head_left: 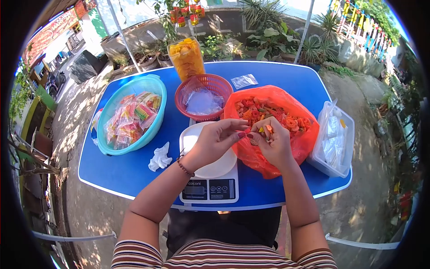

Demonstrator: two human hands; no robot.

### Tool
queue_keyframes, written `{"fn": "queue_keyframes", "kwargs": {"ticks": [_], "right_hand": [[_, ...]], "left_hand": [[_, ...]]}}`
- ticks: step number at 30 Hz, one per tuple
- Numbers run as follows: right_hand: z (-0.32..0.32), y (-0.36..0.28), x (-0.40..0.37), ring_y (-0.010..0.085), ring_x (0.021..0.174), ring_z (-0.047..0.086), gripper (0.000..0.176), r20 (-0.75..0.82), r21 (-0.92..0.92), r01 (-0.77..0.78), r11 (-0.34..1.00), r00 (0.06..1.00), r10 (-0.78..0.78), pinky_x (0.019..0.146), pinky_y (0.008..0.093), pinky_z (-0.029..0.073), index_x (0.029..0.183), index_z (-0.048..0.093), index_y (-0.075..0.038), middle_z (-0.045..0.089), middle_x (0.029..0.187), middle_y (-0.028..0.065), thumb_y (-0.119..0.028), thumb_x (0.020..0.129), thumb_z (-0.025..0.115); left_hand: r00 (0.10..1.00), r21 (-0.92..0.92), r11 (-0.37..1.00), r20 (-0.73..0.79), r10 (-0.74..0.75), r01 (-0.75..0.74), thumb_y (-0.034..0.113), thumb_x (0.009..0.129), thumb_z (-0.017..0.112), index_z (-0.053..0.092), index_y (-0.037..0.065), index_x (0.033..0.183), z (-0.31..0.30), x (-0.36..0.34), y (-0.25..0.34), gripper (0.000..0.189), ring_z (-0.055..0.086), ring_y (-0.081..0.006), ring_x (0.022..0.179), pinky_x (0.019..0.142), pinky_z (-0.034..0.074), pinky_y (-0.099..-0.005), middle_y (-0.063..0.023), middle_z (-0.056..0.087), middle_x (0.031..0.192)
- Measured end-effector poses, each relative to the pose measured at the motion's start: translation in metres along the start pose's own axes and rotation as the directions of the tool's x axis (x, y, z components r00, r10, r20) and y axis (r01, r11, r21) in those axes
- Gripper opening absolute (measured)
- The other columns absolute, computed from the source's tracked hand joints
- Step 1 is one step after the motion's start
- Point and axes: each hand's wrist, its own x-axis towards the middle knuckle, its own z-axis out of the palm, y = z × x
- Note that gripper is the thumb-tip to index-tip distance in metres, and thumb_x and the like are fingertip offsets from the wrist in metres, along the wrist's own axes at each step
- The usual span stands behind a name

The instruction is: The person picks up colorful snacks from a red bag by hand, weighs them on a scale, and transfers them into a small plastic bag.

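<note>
Both hands meet over the near left edge of a red plastic bag (309, 154) filled with small orange and red pieces (293, 123). My left hand (217, 140) has its thumb and index finger brought close together; whatever is between them is too small to name. My right hand (274, 142) is curled, with a few small orange and yellow pieces (268, 129) showing at its fingers. Below my left hand is a white kitchen scale (230, 197) with a round white dish (190, 134), partly covered by the hand and forearm.
A teal basket (104, 134) of filled packets stands left, near crumpled tissue (160, 158). Behind are a red basket (181, 96) with clear bags, a tall container (187, 58) of yellow pieces and a flat clear bag (244, 81). A clear box (347, 152) holds plastic bags at right.
</note>
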Motion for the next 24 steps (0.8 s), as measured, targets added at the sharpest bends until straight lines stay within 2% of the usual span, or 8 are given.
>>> {"fn": "queue_keyframes", "kwargs": {"ticks": [3, 5, 9, 11, 13, 17, 20, 24], "right_hand": [[0.016, -0.032, 0.003, 0.0156, 0.062, 0.056, 0.024, 0.076, -0.115, 0.026, 0.993, 0.997, -0.018, 0.059, 0.0317, 0.045, 0.091, 0.049, -0.001, 0.058, 0.075, 0.0083, 0.002, 0.085, 0.072], [0.02, -0.053, 0.007, 0.0146, 0.07, 0.061, 0.016, 0.119, -0.107, -0.055, 0.993, 0.991, 0.068, 0.064, 0.0312, 0.048, 0.096, 0.052, -0.001, 0.061, 0.077, 0.0075, -0.002, 0.09, 0.067], [0.032, -0.054, 0.021, 0.0114, 0.082, 0.063, 0.013, 0.288, 0.346, -0.386, 0.855, 0.911, 0.294, 0.074, 0.0269, 0.05, 0.098, 0.056, 0.0, 0.068, 0.09, 0.0067, -0.01, 0.103, 0.049], [0.045, -0.05, 0.027, 0.0112, 0.081, 0.063, 0.018, 0.319, 0.263, -0.384, 0.885, 0.9, 0.296, 0.074, 0.027, 0.051, 0.098, 0.058, 0.001, 0.068, 0.092, 0.0083, -0.01, 0.105, 0.047], [0.056, -0.049, 0.026, 0.0129, 0.083, 0.066, 0.02, 0.323, 0.144, -0.391, 0.909, 0.887, 0.33, 0.074, 0.0289, 0.054, 0.105, 0.063, 0.005, 0.07, 0.098, 0.0114, -0.008, 0.104, 0.048], [0.073, -0.043, 0.013, 0.0228, 0.093, 0.074, 0.035, 0.327, -0.131, -0.233, 0.964, 0.908, 0.264, 0.078, 0.0329, 0.058, 0.13, 0.057, 0.009, 0.071, 0.108, 0.0215, 0.003, 0.096, 0.057], [0.079, -0.043, 0.006, 0.0284, 0.097, 0.074, 0.039, 0.229, -0.16, -0.111, 0.981, 0.962, 0.147, 0.085, 0.0346, 0.058, 0.131, 0.056, 0.009, 0.07, 0.112, 0.0251, 0.006, 0.093, 0.056], [0.074, -0.033, 0.002, 0.0282, 0.099, 0.074, 0.042, 0.209, -0.183, 0.1, 0.978, 0.976, -0.061, 0.09, 0.0331, 0.057, 0.133, 0.058, 0.007, 0.072, 0.111, 0.0231, 0.011, 0.091, 0.053]], "left_hand": [[0.994, 0.037, 0.998, -0.091, 0.054, -0.051, 0.004, 0.098, 0.065, 0.064, -0.003, 0.12, -0.006, -0.014, -0.001, 0.024, 0.071, -0.0137, 0.092, 0.084, 0.057, -0.0255, -0.0082, 0.074, 0.101], [0.986, -0.024, 0.997, -0.149, -0.071, 0.068, 0.007, 0.097, 0.067, 0.066, -0.002, 0.115, -0.018, -0.025, 0.0, 0.02, 0.07, -0.011, 0.089, 0.078, 0.056, -0.0234, -0.0076, 0.074, 0.099], [0.977, 0.021, 0.995, -0.192, -0.089, 0.095, 0.011, 0.096, 0.07, 0.07, 0.0, 0.106, -0.057, -0.037, -0.005, 0.015, 0.066, -0.0054, 0.08, 0.068, 0.052, -0.0208, -0.0049, 0.074, 0.093], [0.969, 0.044, 0.998, -0.244, -0.039, 0.051, 0.012, 0.096, 0.07, 0.07, -0.001, 0.104, -0.064, -0.041, -0.012, 0.015, 0.064, -0.0038, 0.073, 0.061, 0.047, -0.0194, -0.0033, 0.073, 0.085], [0.952, 0.27, 0.962, -0.305, 0.035, 0.051, 0.013, 0.095, 0.072, 0.072, 0.0, 0.099, -0.066, -0.045, -0.014, 0.013, 0.061, -0.0024, 0.068, 0.057, 0.045, -0.0199, -0.0021, 0.073, 0.081], [0.953, 0.498, 0.861, -0.296, 0.057, 0.103, 0.014, 0.089, 0.076, 0.075, 0.003, 0.087, -0.064, -0.054, -0.005, 0.012, 0.054, -0.004, 0.054, 0.051, 0.042, -0.0227, -0.0028, 0.071, 0.073], [0.891, 0.68, 0.726, -0.265, 0.367, -0.097, 0.014, 0.084, 0.079, 0.075, 0.005, 0.082, -0.065, -0.054, -0.013, 0.01, 0.051, -0.0097, 0.048, 0.048, 0.04, -0.0249, -0.0052, 0.068, 0.07], [0.864, 0.682, 0.721, -0.285, 0.416, -0.122, 0.012, 0.082, 0.077, 0.074, 0.005, 0.083, -0.062, -0.054, -0.007, 0.007, 0.051, -0.0138, 0.046, 0.046, 0.04, -0.0258, -0.0065, 0.066, 0.068]]}}
